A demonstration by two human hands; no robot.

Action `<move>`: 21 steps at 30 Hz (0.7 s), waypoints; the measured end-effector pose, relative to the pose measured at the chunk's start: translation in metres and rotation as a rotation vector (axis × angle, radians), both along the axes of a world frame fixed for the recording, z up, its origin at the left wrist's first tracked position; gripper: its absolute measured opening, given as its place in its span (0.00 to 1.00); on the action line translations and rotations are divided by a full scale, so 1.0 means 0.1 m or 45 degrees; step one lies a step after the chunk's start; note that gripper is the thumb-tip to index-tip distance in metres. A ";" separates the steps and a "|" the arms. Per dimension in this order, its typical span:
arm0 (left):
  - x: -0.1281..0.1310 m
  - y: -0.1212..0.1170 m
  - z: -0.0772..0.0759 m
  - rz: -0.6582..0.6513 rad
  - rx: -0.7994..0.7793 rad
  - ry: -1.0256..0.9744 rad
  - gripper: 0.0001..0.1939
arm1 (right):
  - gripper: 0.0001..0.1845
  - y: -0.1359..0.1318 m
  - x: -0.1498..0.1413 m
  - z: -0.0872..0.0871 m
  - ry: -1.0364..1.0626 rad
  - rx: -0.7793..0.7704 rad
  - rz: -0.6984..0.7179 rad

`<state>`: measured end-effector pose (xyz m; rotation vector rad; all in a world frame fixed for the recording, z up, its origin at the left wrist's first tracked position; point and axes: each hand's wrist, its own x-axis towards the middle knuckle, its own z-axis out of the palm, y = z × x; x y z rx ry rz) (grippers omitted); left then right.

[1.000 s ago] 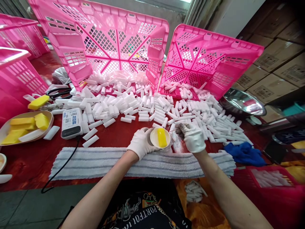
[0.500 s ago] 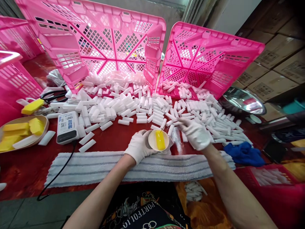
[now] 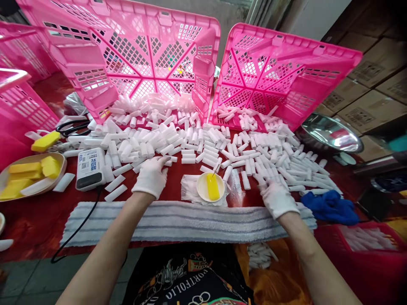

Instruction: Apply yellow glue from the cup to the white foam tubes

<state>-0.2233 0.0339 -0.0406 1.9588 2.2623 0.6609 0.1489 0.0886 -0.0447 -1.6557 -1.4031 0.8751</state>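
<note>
My left hand (image 3: pixel 150 177), in a white glove, is open over the red table, its thumb and forefinger apart beside a short white tube (image 3: pixel 165 162). My gloved right hand (image 3: pixel 277 197) is low at the near edge of the tube heap, fingertips against a white tube (image 3: pixel 260 179); its fingers are smeared, so its grip is unclear. Between both hands stands a small pale dish (image 3: pixel 201 189) on crumpled clear plastic film (image 3: pixel 188 186). It holds a yellow block (image 3: pixel 213 187), and a thin metal pin (image 3: pixel 217 167) sticks up at its far rim.
Many white tubes (image 3: pixel 210 146) spread across the table before two tipped pink crates (image 3: pixel 154 79) (image 3: pixel 254 90). A striped towel (image 3: pixel 190 222) lines the front edge. A corded white device (image 3: pixel 90 168) and bowl (image 3: pixel 47 195) sit left; a blue cloth (image 3: pixel 330 206) and metal basin (image 3: pixel 332 132) right.
My left hand has let go of the dish and moved left toward the tubes. My right hand has moved right and nearer to me. The dish stays in place.
</note>
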 end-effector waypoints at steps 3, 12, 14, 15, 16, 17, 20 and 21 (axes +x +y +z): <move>-0.13 0.14 -0.02 -0.035 -0.038 0.103 0.17 | 0.13 -0.16 -0.12 0.12 0.066 -0.124 0.088; -0.16 0.13 -0.19 0.087 -0.184 0.111 0.20 | 0.20 -0.14 -0.83 -0.12 0.528 -0.429 0.498; -0.13 0.08 -0.20 0.049 -0.189 0.142 0.19 | 0.18 -0.12 -0.88 -0.17 0.309 -0.308 0.476; -0.11 0.06 -0.21 0.040 -0.189 0.172 0.18 | 0.17 -0.12 -0.89 -0.20 0.222 -0.220 0.467; -0.10 0.03 -0.21 0.041 -0.185 0.203 0.18 | 0.15 -0.13 -0.90 -0.22 0.173 -0.131 0.466; -0.08 0.00 -0.21 0.052 -0.182 0.231 0.18 | 0.14 -0.15 -0.89 -0.25 0.167 -0.052 0.477; -0.06 -0.06 -0.23 0.103 -0.172 0.268 0.18 | 0.15 -0.20 -0.86 -0.31 0.265 0.044 0.542; -0.06 -0.07 -0.23 0.114 -0.170 0.266 0.18 | 0.16 -0.21 -0.84 -0.32 0.271 0.032 0.563</move>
